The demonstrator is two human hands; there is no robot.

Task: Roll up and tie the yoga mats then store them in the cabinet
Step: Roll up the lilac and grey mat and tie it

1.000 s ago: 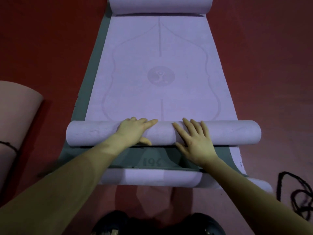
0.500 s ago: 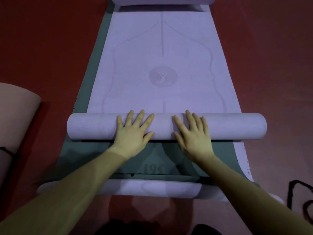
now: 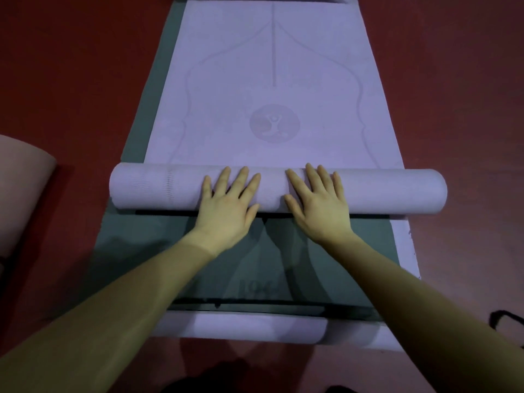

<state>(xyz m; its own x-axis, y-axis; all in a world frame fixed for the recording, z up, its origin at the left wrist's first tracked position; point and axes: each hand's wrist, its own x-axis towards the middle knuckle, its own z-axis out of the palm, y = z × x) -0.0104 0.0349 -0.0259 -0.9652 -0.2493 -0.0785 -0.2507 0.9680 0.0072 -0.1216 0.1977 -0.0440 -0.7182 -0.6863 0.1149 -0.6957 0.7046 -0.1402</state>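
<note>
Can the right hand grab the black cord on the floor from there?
Probably yes: the black cord lies on the red floor beside that forearm, nothing between, though the right hand must leave the lilac mat roll.

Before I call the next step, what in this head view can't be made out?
- Far end of the purple mat: cut off by the top edge.
- Number printed on the green mat: dim, partly shadowed by the arms.
- Black cord: cut off by the right edge.
- Pink roll: cut off by the left edge.
- Cabinet: not in view.

Both forearms are bare, with no sleeves, down to each hand point(image 3: 226, 211).
</note>
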